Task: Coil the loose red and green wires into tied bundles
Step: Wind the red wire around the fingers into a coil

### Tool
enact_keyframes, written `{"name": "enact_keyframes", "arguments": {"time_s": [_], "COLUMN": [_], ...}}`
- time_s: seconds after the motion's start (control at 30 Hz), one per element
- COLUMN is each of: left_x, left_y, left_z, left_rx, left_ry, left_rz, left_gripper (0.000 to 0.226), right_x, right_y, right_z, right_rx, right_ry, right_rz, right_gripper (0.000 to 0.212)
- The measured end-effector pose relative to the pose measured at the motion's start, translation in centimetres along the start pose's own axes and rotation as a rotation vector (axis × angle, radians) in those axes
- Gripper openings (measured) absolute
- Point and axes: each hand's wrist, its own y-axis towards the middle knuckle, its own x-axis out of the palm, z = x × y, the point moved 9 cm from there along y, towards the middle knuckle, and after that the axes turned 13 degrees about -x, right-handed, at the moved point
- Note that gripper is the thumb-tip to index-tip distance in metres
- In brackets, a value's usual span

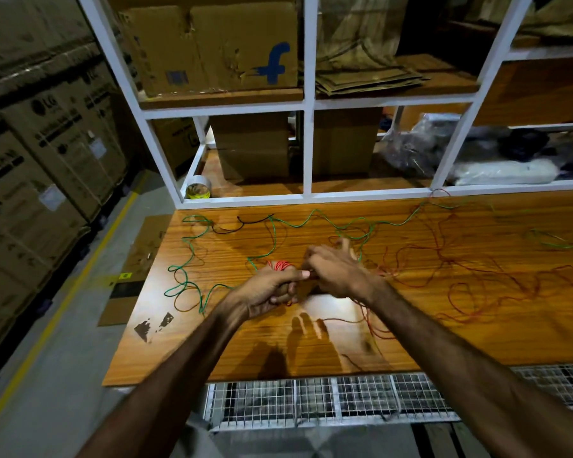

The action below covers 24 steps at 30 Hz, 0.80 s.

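My left hand (272,287) is closed around a small coil of red wire (280,266), whose loops stick out above the fist. My right hand (336,267) sits just to its right, fingers pinched on the red wire strand next to the left thumb. The loose red wire (477,279) trails away in tangled loops over the right half of the wooden table (245,352). A long green wire (192,256) lies loose across the table's left and back, passing behind both hands.
A short black wire (242,223) lies near the table's back left. White shelving (308,133) with cardboard boxes and a tape roll (198,190) stands behind. Stacked cartons fill the left side. A wire mesh rack (311,401) sits below the table's near edge.
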Motion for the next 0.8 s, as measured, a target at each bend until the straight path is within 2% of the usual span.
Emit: {"name": "enact_keyframes", "arguments": {"time_s": [0.07,0.13,0.23,0.3,0.43,0.53,0.63,0.8], "left_x": [0.2,0.0,-0.7,-0.6,-0.2,-0.7,-1.4,-2.9], "left_y": [0.2,0.5,0.9,1.0,0.5,0.3,0.5,-0.3], "left_z": [-0.1,-0.3,-0.9,-1.1,-0.3,0.2,0.4,1.9], "left_rx": [0.021,0.032,0.014,-0.007,-0.023,-0.020,0.032,0.151], "left_ry": [-0.050,-0.130,-0.227,-0.274,-0.413,-0.378,-0.217,0.213], "left_rz": [0.013,0.048,0.119,0.107,-0.002,0.036,0.148,0.389], "left_gripper": [0.039,0.038,0.039,0.042,0.050,0.048,0.047,0.041], "right_x": [0.0,0.1,0.3,0.5,0.0,-0.9,-1.5,-2.1], "right_y": [-0.1,-0.8,-2.1,-2.5,-3.3,-3.8,-3.6,-3.6], "right_z": [-1.2,-0.9,-1.4,-2.0,-1.3,-1.4,-1.1,1.4], "right_rx": [0.012,0.113,0.216,0.210,0.146,0.090,0.073,0.069], "right_ry": [0.161,0.415,0.577,0.679,0.673,0.579,0.514,0.539], "right_rz": [0.161,0.408,0.768,0.894,0.932,0.905,0.837,0.773], "right_gripper": [0.008,0.021,0.035,0.032,0.015,0.012,0.017,0.031]}}
